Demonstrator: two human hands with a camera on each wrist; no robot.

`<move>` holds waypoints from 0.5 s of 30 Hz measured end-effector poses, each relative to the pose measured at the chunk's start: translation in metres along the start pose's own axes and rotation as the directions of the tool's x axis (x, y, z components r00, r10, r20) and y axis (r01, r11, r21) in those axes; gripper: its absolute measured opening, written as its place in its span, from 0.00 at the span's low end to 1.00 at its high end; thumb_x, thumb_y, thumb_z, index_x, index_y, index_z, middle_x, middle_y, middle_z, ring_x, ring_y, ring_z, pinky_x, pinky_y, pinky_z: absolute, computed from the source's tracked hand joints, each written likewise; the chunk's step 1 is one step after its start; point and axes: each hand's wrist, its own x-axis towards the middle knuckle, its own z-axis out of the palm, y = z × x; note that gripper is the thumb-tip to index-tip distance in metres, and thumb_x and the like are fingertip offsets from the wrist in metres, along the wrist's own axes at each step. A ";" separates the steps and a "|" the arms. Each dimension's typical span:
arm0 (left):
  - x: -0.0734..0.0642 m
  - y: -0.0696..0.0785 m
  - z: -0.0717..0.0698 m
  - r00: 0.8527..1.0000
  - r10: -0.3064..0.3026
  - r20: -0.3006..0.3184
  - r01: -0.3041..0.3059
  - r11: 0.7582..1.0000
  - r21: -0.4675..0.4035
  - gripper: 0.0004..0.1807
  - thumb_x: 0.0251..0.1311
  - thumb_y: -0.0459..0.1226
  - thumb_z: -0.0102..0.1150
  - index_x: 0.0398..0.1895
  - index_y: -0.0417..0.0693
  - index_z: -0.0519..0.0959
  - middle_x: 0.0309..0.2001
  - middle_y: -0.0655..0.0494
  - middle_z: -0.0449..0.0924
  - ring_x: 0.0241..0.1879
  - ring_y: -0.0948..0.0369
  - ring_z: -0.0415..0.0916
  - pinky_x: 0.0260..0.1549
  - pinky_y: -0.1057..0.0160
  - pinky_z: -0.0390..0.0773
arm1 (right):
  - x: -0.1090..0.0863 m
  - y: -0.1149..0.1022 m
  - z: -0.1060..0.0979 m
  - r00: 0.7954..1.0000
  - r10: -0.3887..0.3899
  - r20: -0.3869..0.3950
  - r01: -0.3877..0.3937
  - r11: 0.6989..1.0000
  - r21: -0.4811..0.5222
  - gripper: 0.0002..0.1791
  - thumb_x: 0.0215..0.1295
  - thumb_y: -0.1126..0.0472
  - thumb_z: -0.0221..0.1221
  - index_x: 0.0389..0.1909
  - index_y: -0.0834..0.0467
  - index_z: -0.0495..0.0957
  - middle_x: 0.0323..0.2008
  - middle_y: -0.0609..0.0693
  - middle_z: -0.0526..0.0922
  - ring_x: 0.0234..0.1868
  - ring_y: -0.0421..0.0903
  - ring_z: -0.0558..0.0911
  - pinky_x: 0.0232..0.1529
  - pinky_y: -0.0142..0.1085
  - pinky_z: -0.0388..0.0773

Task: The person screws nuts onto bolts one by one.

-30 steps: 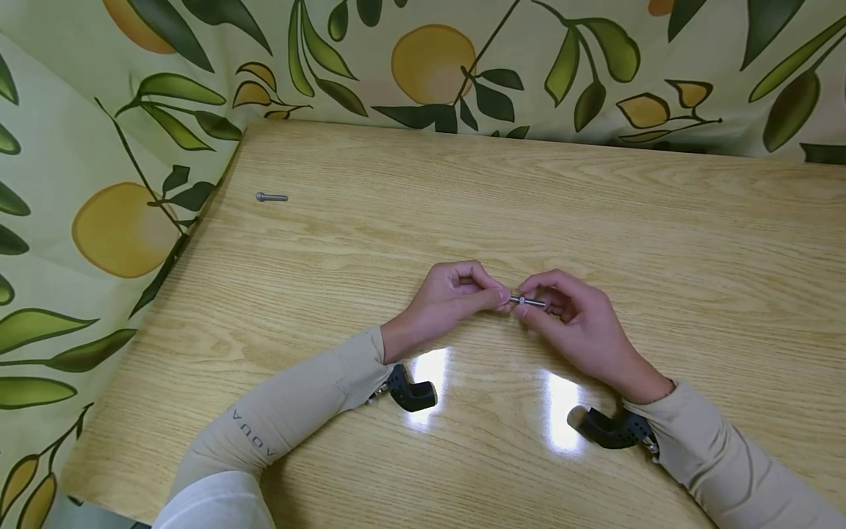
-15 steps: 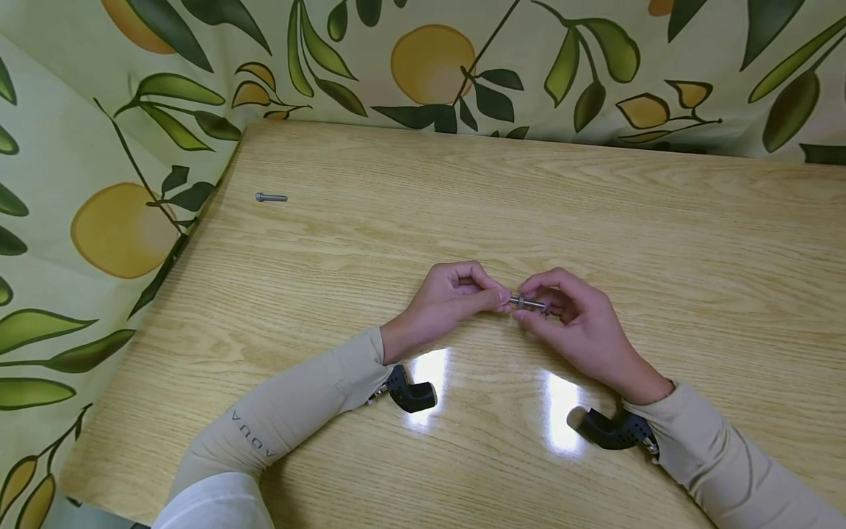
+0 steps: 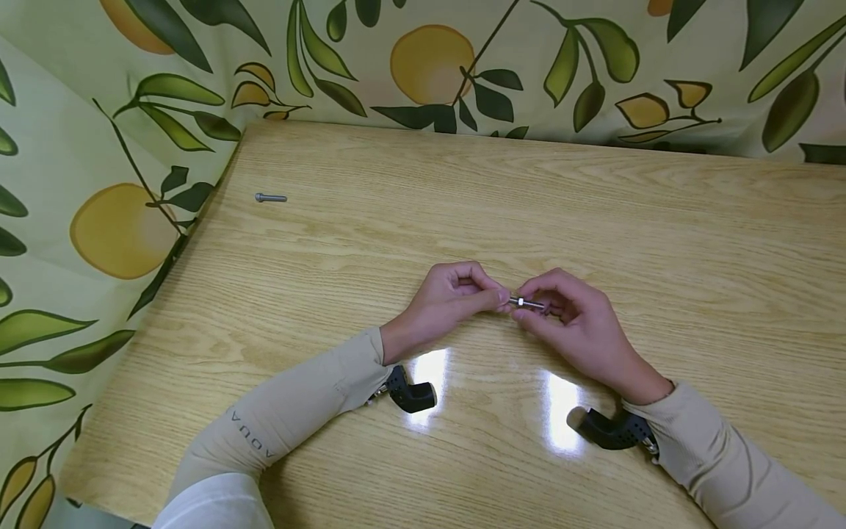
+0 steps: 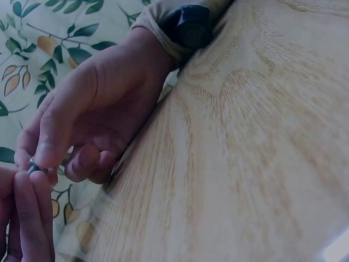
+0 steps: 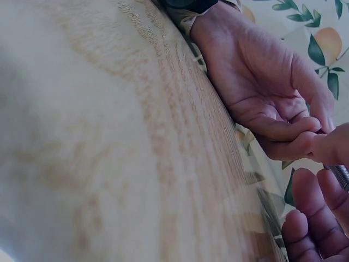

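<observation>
My left hand [image 3: 456, 295] pinches one end of a silver bolt [image 3: 534, 305] between thumb and fingers; that end is hidden. A shiny nut [image 3: 521, 302] sits partway along the thread. At the nut, the thumb and index fingertip of my right hand [image 3: 576, 316] pinch from either side, other fingers curled behind the bolt's free end. In the left wrist view a bit of thread [image 4: 31, 169] shows between the fingertips of both hands. The right wrist view catches the threaded shank [image 5: 340, 176] over the right fingers.
A second bolt [image 3: 271, 198] lies on the wooden table [image 3: 370, 206] at the far left. Fruit-patterned cloth [image 3: 432, 66] hangs along the back and left edges. Black wrist devices [image 3: 413, 391] sit under both beige sleeves.
The nut has turned on the bolt, its facets catching the light differently. The right thumb and index finger shift slightly; the left hand stays in place.
</observation>
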 end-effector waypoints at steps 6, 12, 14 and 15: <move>0.000 0.000 0.000 1.000 0.001 -0.005 -0.001 1.000 0.015 0.04 0.61 0.30 0.62 0.33 0.37 0.78 0.38 0.52 0.87 0.38 0.62 0.85 0.52 0.59 0.85 | 0.000 0.000 0.000 1.000 0.023 0.003 -0.023 0.999 -0.038 0.14 0.59 0.71 0.65 0.45 0.57 0.79 0.37 0.43 0.83 0.35 0.35 0.85 0.33 0.24 0.83; 0.000 0.000 0.000 1.000 0.004 -0.004 -0.004 1.000 0.014 0.04 0.61 0.29 0.61 0.34 0.36 0.78 0.38 0.51 0.86 0.38 0.62 0.85 0.52 0.59 0.85 | 0.000 0.000 0.000 1.000 -0.007 0.001 0.007 1.000 -0.012 0.17 0.55 0.76 0.66 0.45 0.61 0.77 0.40 0.48 0.83 0.37 0.34 0.85 0.35 0.23 0.83; 0.000 0.000 0.000 1.000 0.003 -0.005 -0.003 1.000 0.010 0.04 0.61 0.29 0.62 0.35 0.36 0.78 0.39 0.51 0.87 0.38 0.62 0.85 0.52 0.60 0.85 | 0.000 0.000 0.000 1.000 -0.008 0.006 0.008 1.000 -0.024 0.14 0.57 0.74 0.64 0.43 0.59 0.78 0.38 0.48 0.83 0.35 0.35 0.85 0.34 0.24 0.83; 0.000 0.000 0.000 1.000 0.002 -0.005 -0.002 1.000 0.010 0.04 0.61 0.29 0.62 0.35 0.36 0.78 0.38 0.51 0.87 0.38 0.63 0.85 0.52 0.60 0.85 | 0.000 -0.001 0.000 1.000 0.001 0.007 -0.001 1.000 -0.026 0.13 0.59 0.73 0.64 0.43 0.58 0.79 0.37 0.47 0.84 0.35 0.35 0.84 0.33 0.24 0.83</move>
